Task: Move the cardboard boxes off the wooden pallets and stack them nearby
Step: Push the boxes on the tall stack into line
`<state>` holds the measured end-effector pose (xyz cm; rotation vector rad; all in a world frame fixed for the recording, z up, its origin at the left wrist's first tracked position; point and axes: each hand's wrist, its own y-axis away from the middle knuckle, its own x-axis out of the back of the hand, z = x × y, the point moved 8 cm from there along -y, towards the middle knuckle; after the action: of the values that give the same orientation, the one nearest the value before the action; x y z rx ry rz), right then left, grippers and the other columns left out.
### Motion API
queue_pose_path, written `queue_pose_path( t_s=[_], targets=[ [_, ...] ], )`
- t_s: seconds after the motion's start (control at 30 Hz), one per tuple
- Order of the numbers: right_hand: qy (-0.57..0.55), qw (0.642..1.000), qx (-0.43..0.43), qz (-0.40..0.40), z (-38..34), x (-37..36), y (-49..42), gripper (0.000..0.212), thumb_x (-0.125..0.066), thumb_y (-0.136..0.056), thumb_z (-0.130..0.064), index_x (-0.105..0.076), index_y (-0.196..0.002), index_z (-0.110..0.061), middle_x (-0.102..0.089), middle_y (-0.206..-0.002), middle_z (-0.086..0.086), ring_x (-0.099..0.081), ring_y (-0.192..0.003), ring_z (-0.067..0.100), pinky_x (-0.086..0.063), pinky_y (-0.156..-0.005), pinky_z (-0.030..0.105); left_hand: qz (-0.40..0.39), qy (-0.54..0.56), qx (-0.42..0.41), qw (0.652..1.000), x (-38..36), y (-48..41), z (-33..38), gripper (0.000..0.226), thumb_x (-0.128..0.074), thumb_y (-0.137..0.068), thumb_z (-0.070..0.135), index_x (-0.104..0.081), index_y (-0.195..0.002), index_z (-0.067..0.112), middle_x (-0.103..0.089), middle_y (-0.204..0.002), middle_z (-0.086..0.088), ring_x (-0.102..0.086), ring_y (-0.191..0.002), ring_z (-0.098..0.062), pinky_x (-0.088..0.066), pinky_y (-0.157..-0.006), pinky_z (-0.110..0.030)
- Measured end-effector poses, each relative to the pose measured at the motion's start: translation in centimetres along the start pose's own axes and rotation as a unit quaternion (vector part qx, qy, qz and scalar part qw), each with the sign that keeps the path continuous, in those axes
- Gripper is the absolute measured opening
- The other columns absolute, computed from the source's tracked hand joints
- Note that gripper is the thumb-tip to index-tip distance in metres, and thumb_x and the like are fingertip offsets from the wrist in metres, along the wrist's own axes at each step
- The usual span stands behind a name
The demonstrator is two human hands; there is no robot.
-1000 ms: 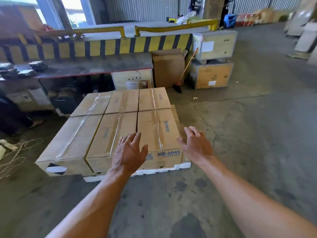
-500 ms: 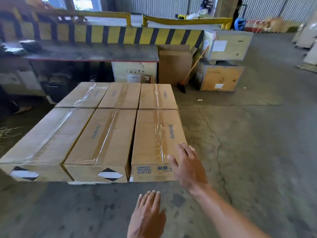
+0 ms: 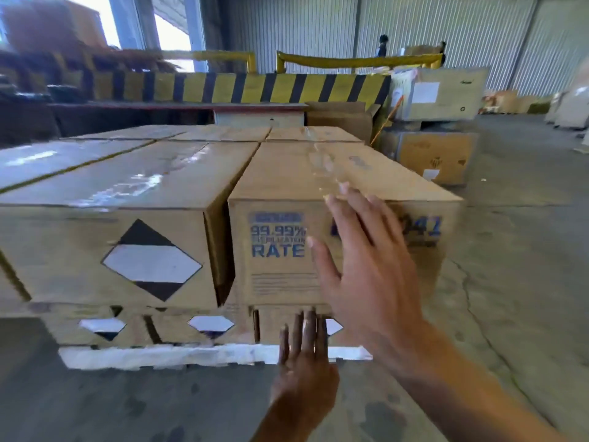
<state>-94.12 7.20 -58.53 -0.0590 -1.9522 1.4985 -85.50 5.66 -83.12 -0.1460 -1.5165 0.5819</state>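
Long brown cardboard boxes lie side by side in two layers on a white pallet (image 3: 165,357). The near right top box (image 3: 280,260) carries blue print reading "99.99% RATE" on its end. My right hand (image 3: 366,266) is spread open against that end face, fingers near its top edge. My left hand (image 3: 302,362) is open lower down, fingertips at the end of the lower-layer box (image 3: 277,327) under it. To the left, another top box (image 3: 105,247) shows a black-and-white diamond label.
A yellow-and-black striped barrier (image 3: 255,87) and a dark workbench stand behind the stack. Wooden crates (image 3: 433,122) and an open carton (image 3: 341,118) sit at the back right. Bare concrete floor (image 3: 516,266) stretches to the right and in front.
My view has dropped low and close to the end of the stack. My right hand has moved from the box's top corner onto its end face; my left hand has risen to the lower box.
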Motion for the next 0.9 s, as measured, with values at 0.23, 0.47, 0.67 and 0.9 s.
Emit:
queue_pose_path(
  t_s=[0.23,0.47,0.67,0.9],
  targets=[
    [0.05,0.996,0.044,0.056,2.2,-4.0,5.9,0.055,-0.058,-0.09,-0.037,-0.058,-0.135,-0.005,-0.052,-0.146,0.015,-0.045,-0.134,0.039,-0.041,-0.109,0.058,0.073,-0.003,-0.008,0.997,-6.0,-4.3,-3.7,0.086,-0.048,-0.077,0.046,-0.036,-0.15,0.003,-0.036,-0.158,-0.015,-0.04,-0.142,-0.035,-0.032,-0.113,-0.054],
    [0.075,0.996,0.036,0.011,3.0,-6.4,7.1,0.058,-0.041,-0.096,-0.05,-0.045,-0.148,-0.025,-0.034,-0.161,0.009,-0.025,-0.148,0.042,-0.036,-0.108,0.068,0.082,-0.007,-0.026,0.996,-7.8,-5.1,-3.7,0.097,-0.042,-0.077,0.057,-0.022,-0.159,0.01,-0.03,-0.163,-0.014,-0.032,-0.147,-0.036,-0.009,-0.115,-0.049],
    [0.076,0.996,0.028,0.039,3.1,-7.3,7.4,0.061,-0.048,-0.095,-0.05,-0.036,-0.152,-0.034,-0.025,-0.166,0.009,-0.017,-0.15,0.046,-0.038,-0.102,0.074,0.067,0.021,-0.041,0.997,-9.5,-7.4,-3.5,0.097,-0.042,-0.081,0.057,0.003,-0.161,0.025,-0.009,-0.169,-0.008,-0.014,-0.154,-0.035,-0.017,-0.119,-0.057],
    [0.086,0.994,0.032,0.052,3.3,-8.3,7.0,0.061,-0.044,-0.095,-0.053,-0.037,-0.152,-0.034,-0.027,-0.165,0.01,-0.019,-0.149,0.047,-0.038,-0.102,0.074,0.099,0.048,-0.034,0.993,-10.7,-8.3,-3.2,0.094,-0.06,-0.074,0.052,-0.028,-0.158,0.026,-0.013,-0.168,-0.007,-0.011,-0.153,-0.03,-0.022,-0.118,-0.06]
  ],
)
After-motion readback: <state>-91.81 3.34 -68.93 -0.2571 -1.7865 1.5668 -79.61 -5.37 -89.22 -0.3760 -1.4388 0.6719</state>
